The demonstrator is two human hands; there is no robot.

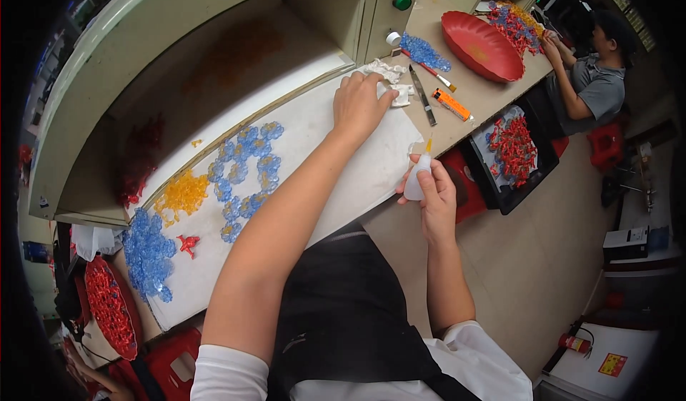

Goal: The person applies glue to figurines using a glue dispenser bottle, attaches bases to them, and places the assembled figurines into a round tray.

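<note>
My right hand [437, 199] is closed around a small white squeeze bottle [418, 179] with a thin yellow needle tip pointing up and away from me. My left hand [361, 104] reaches across the white sheet [343, 179], fingers apart, by a crumpled white tissue [389, 70]; whether it touches the tissue is unclear. Blue translucent flower-shaped pieces [246, 144], several with yellowish centres, lie in rows on the sheet. To their left are a pile of yellow pieces [184, 194], a heap of blue pieces [148, 251] and a red piece [188, 246].
Beyond the sheet lie tweezers [422, 95], a brush [436, 74], an orange tube-like item [452, 105], blue pieces [425, 49] and a red bowl [482, 47]. A black tray [547, 161] holds red pieces. Another person [597, 72] works at the far right. A cabinet [214, 8] borders the bench.
</note>
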